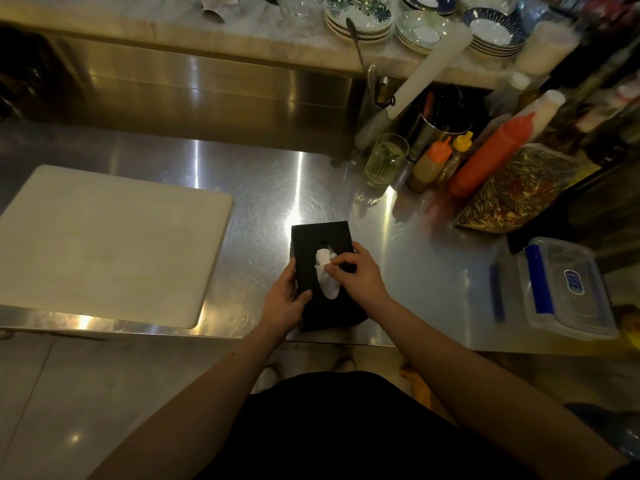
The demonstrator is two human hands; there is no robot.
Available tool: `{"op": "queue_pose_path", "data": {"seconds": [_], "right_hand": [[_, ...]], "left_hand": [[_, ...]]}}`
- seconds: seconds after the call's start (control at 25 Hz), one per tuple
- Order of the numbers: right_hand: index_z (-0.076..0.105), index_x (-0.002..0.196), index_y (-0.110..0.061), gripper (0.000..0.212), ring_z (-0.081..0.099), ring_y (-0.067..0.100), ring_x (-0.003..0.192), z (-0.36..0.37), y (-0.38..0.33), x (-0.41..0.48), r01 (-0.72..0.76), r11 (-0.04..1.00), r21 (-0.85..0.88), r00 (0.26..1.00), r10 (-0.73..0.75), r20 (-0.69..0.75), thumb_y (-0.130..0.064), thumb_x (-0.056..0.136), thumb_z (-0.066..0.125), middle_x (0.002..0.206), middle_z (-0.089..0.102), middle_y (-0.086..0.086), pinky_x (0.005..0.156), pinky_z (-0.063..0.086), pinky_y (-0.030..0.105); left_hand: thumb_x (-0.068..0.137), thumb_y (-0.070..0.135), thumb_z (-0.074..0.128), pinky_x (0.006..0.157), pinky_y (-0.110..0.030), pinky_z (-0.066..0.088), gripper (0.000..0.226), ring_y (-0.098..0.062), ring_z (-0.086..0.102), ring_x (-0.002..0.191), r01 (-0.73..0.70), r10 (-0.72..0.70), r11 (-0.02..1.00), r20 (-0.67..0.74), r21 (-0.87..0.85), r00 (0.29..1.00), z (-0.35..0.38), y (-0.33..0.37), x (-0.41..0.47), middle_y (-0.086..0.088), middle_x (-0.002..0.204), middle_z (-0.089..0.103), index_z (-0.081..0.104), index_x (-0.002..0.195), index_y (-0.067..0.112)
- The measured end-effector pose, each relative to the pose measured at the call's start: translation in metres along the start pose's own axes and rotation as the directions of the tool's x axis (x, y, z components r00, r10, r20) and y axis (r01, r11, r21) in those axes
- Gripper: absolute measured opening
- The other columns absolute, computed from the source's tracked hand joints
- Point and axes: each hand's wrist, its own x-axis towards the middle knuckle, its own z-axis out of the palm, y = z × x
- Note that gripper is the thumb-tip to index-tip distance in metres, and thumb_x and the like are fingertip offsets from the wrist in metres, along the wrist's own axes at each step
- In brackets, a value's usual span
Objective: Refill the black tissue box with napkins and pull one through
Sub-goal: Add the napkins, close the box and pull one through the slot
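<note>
The person's torso (pixel 329 431) in dark clothing fills the bottom of the view, and two bare forearms reach forward from it to a stainless steel counter (pixel 249 178). A pale cutting board (pixel 104 244) lies flat on the left part of that counter, well apart from the hands. At the right edge sits a clear plastic container (pixel 568 289) with blue clips and its lid on. Farther back on the right, a clear bag (pixel 519 188) of small red and green pieces leans beside an orange-red squeeze bottle (pixel 491 157). Two smaller capped bottles stand just left of it.

The black tissue box (pixel 322 233) lies on the counter by its front edge, to the right of the cutting board, with its oval slot facing up. A ribbed drinking glass (pixel 386 159) stands behind it, near the small bottles.

The left hand (pixel 285 299) grips the box at its near left corner. Its thumb lies on the top face and its fingers run down the left side. The right hand (pixel 360 271) rests over the right half of the top, with its fingers curled in and pinching a white napkin (pixel 327 278). The napkin fills the slot and rises a little out of it, bunched at the far end where the fingertips hold it.
</note>
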Motion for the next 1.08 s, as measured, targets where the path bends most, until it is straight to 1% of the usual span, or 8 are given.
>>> {"op": "queue_pose_path", "data": {"seconds": [0.32,0.48,0.6,0.68,0.8,0.92,1.0,1.08], "right_hand": [[0.067,0.092,-0.032,0.005,0.028,0.023,0.141,-0.007,-0.006,-0.006,-0.046,0.997,0.066,0.996,0.041,0.081,-0.030,0.087,0.068,0.158,0.024,0.000,0.099,0.024,0.027],[0.068,0.086,-0.026,0.003,0.035,0.021,0.136,-0.013,-0.004,-0.003,-0.071,0.977,0.200,0.995,0.055,0.087,-0.025,0.088,0.066,0.139,0.042,-0.012,0.100,0.031,0.022],[0.069,0.088,-0.020,0.005,0.039,0.021,0.135,-0.018,0.000,0.001,-0.084,0.971,0.223,0.995,0.069,0.075,-0.022,0.090,0.064,0.140,0.048,-0.003,0.109,0.036,0.040],[0.067,0.099,-0.020,0.010,0.045,0.022,0.129,-0.022,0.002,0.002,-0.063,0.978,0.198,0.997,0.054,0.051,-0.023,0.090,0.065,0.128,0.056,-0.003,0.105,0.040,0.039],[0.052,0.124,-0.028,0.043,0.043,0.009,0.117,-0.022,-0.002,-0.004,0.118,0.988,-0.100,0.991,-0.124,-0.054,-0.038,0.085,0.068,0.127,0.048,-0.008,0.092,0.039,0.025],[0.052,0.123,-0.029,0.045,0.049,0.013,0.101,-0.008,-0.006,-0.008,0.359,0.777,-0.517,0.908,-0.419,0.002,-0.045,0.084,0.065,0.117,0.048,0.000,0.078,0.046,0.024],[0.056,0.120,-0.024,0.040,0.055,0.018,0.092,0.004,-0.004,-0.009,0.379,0.672,-0.637,0.898,-0.432,0.078,-0.046,0.086,0.062,0.110,0.050,0.004,0.071,0.049,0.027],[0.056,0.119,-0.022,0.039,0.057,0.020,0.091,0.009,-0.001,-0.006,0.305,0.693,-0.654,0.936,-0.346,0.070,-0.046,0.089,0.059,0.111,0.052,0.005,0.072,0.049,0.029]], "left_hand": [[0.090,-0.007,0.056,0.114,-0.049,0.033,0.072,-0.024,0.036,0.142,0.016,-0.016,1.000,-0.008,0.004,1.000,0.002,0.001,0.000,-0.009,0.152,0.041,0.025,0.152,0.014],[0.090,-0.009,0.055,0.114,-0.048,0.034,0.073,-0.024,0.037,0.141,0.038,-0.038,0.999,-0.010,-0.020,0.999,0.002,0.003,-0.001,-0.008,0.152,0.041,0.025,0.152,0.014],[0.089,-0.009,0.056,0.113,-0.047,0.036,0.073,-0.022,0.039,0.139,0.034,-0.035,0.999,-0.012,-0.018,0.999,0.002,0.005,-0.001,-0.005,0.149,0.043,0.026,0.152,0.015],[0.089,-0.009,0.056,0.112,-0.046,0.036,0.074,-0.021,0.040,0.139,0.037,-0.037,0.999,-0.008,-0.028,0.999,0.002,0.005,-0.001,-0.005,0.149,0.043,0.026,0.152,0.015],[0.089,-0.009,0.056,0.113,-0.045,0.036,0.072,-0.022,0.039,0.140,0.051,-0.052,0.998,-0.012,-0.045,0.999,0.003,0.006,-0.002,-0.007,0.150,0.043,0.027,0.151,0.014],[0.090,-0.008,0.055,0.113,-0.041,0.036,0.071,-0.022,0.039,0.140,0.048,-0.049,0.997,-0.016,-0.056,0.999,0.003,0.006,-0.002,-0.008,0.150,0.043,0.028,0.151,0.014],[0.090,-0.009,0.055,0.113,-0.041,0.036,0.071,-0.021,0.039,0.140,0.049,-0.049,0.997,-0.012,-0.053,0.999,0.003,0.006,-0.002,-0.008,0.151,0.041,0.027,0.151,0.014],[0.089,-0.011,0.054,0.112,-0.038,0.037,0.073,-0.020,0.040,0.139,0.052,-0.053,0.997,-0.012,-0.055,0.999,0.003,0.007,-0.003,-0.008,0.151,0.042,0.026,0.152,0.015]]}}
